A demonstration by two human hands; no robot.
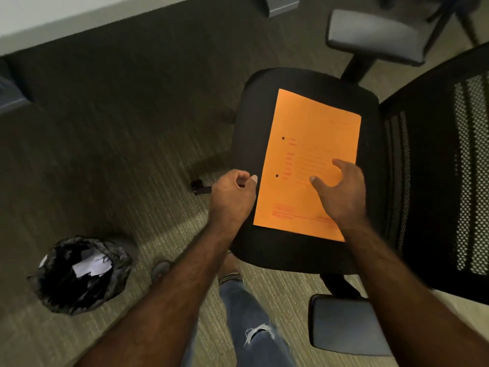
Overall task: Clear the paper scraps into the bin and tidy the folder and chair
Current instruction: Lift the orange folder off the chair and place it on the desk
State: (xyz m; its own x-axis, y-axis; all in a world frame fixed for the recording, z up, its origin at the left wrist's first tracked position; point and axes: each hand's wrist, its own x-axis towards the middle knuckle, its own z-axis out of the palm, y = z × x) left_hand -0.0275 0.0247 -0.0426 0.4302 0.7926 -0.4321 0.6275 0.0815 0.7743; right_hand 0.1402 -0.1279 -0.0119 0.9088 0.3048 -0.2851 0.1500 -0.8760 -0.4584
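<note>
Bin (79, 274): lower left on the carpet, white paper scraps (91, 266) inside – bare floor all round it.
Left hand (232, 197): fingers curled together at the seat's left edge, beside the folder (whether it pinches anything, I cannot tell).
Folder (315, 144): orange, flat on the chair seat (246, 128), long axis running near-to-far, tilted slightly; dark margin on every side.
Right hand (341, 192): fingers spread apart over the folder's near right part.

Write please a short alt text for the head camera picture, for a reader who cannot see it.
An orange folder lies flat on the black seat of an office chair, with the right hand open over it and the left hand curled at its left edge. On the carpet to the left, a lined bin holds white paper scraps.
</note>
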